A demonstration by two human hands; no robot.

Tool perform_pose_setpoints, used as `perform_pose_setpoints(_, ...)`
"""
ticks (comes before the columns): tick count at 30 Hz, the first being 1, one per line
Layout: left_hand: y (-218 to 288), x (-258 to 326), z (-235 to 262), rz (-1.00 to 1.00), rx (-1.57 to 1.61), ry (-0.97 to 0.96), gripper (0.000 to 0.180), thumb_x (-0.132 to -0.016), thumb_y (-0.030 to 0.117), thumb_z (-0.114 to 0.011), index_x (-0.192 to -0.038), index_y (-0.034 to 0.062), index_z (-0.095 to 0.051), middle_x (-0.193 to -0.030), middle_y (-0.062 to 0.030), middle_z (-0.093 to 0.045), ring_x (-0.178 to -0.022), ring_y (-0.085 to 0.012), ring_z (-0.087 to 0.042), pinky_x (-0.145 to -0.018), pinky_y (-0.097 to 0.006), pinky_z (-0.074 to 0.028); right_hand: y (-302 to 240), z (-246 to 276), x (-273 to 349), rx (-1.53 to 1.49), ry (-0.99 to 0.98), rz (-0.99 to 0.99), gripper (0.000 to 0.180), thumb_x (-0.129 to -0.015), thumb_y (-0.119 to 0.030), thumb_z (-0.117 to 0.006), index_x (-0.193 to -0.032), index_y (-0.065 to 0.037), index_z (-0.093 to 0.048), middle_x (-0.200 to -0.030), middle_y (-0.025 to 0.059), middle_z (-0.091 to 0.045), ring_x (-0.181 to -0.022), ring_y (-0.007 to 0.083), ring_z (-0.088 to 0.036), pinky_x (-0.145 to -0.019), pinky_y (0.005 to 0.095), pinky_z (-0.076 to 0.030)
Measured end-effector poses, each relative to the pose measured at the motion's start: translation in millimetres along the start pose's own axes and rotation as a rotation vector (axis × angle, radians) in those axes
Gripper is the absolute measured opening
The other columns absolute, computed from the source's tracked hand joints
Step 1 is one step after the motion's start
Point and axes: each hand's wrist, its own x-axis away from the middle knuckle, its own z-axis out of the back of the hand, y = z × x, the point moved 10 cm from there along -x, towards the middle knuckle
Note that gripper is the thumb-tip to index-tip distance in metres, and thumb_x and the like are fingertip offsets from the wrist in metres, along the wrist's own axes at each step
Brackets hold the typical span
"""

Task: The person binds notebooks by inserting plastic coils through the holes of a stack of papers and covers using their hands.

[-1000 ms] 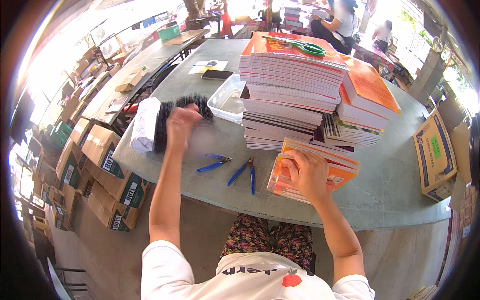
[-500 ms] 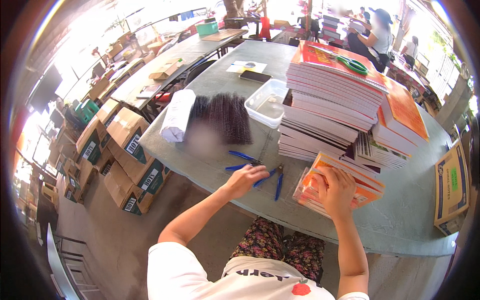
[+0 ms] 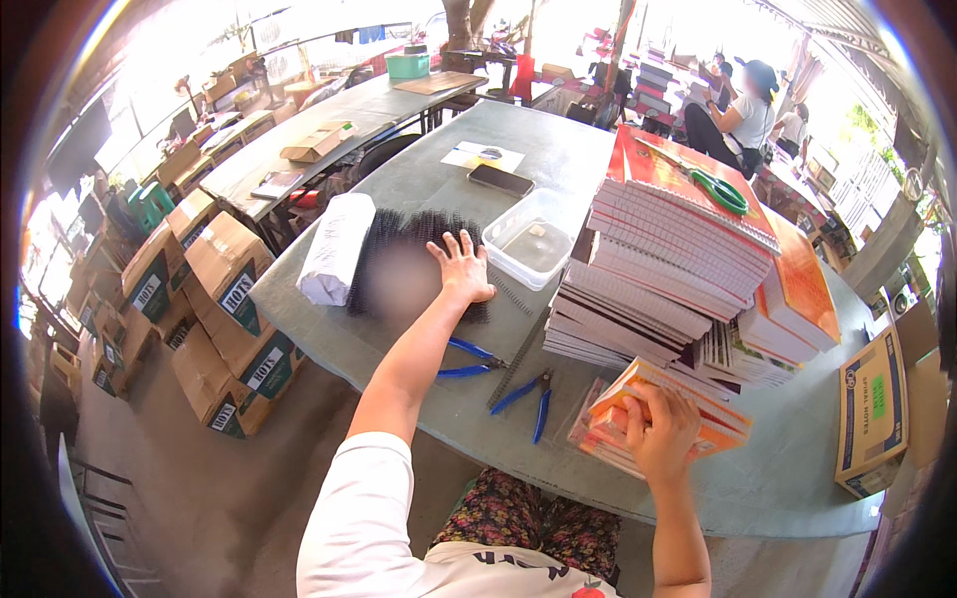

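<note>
My left hand [image 3: 464, 269] rests with fingers spread on the right side of a pile of black spiral binding coils [image 3: 394, 239]; part of the pile is blurred. My right hand [image 3: 660, 431] curls its fingers over the upper edge of an orange-covered book [image 3: 713, 427] in a small stack near the table's front edge. Between the hands lie two blue-handled pliers, one pair of pliers [image 3: 469, 369] to the left and another pair of pliers [image 3: 538, 409] nearer the stack. A loose coil [image 3: 520, 357] stretches across the tabletop beside them.
Tall stacks of spiral-bound books [image 3: 678, 229] stand behind my right hand, with green-handled scissors [image 3: 720, 191] on top. A clear plastic tub [image 3: 528, 267], a phone [image 3: 501, 180] and a white wrapped bundle [image 3: 337, 249] share the table. Cardboard boxes [image 3: 227, 261] are piled at left; another carton [image 3: 872, 414] sits at right.
My left hand has left the pliers and reached forward onto the coil pile, its fingers spreading. My right hand stays at the orange book. The view has shifted slightly.
</note>
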Motion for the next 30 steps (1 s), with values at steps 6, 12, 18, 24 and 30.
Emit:
perform_pose_setpoints(6,-27,-3,-10,0.132,-0.015,-0.05,0.079,-0.068,0.047,-0.063,-0.137,0.0199,-0.035,-0.149,-0.0146,-0.01,-0.135,-0.0406,-0.009,-0.094,-0.075,-0.011,2,0,-2,-0.008,0.027,0.009,0.013,-0.076,-0.017,-0.064,-0.087,-0.011,-0.06,-0.074,0.0034,-0.062,-0.063,0.0226,-0.057,-0.058,0.0347,-0.037)
perform_pose_setpoints(12,-51,6,-11,0.178,-0.04,-0.052,0.08,-0.068,0.048,-0.062,-0.137,0.0189,-0.035,-0.149,-0.015,-0.009,-0.135,-0.0405,-0.009,-0.093,-0.075,-0.013,-2,3,-3,0.019,0.041,0.044,0.013,-0.076,-0.016,-0.065,-0.087,-0.011,-0.06,-0.074,0.0023,-0.062,-0.065,0.0219,-0.057,-0.057,0.0345,-0.036)
perform_pose_setpoints(18,-68,13,-11,0.237,-0.008,-0.036,0.078,-0.069,0.046,-0.062,-0.137,0.0198,-0.035,-0.149,-0.0146,-0.006,-0.136,-0.0404,-0.005,-0.095,-0.073,-0.011,3,0,-1,-0.019,0.059,0.047,0.014,-0.076,-0.017,-0.064,-0.088,-0.011,-0.059,-0.074,0.0027,-0.062,-0.065,0.0227,-0.058,-0.057,0.0348,-0.037)
perform_pose_setpoints(24,13,27,-2,-0.341,-0.264,0.271,0.041,-0.079,0.02,-0.055,-0.119,0.0188,-0.055,-0.139,-0.0119,-0.031,-0.132,-0.0345,-0.021,-0.1,-0.066,-0.014,2,2,-1,-0.012,0.052,0.051,0.016,-0.075,-0.017,-0.064,-0.089,-0.011,-0.059,-0.072,0.0034,-0.061,-0.063,0.0232,-0.057,-0.057,0.0348,-0.037)
perform_pose_setpoints(30,18,24,28,-0.534,-0.055,0.499,0.015,-0.081,0.012,-0.051,-0.091,0.0034,-0.057,-0.086,-0.0087,-0.063,-0.087,-0.0249,-0.059,-0.08,-0.044,-0.043,3,0,2,-0.021,0.069,0.069,0.015,-0.074,-0.016,-0.063,-0.087,-0.011,-0.058,-0.071,0.0036,-0.06,-0.063,0.024,-0.056,-0.056,0.0351,-0.037)
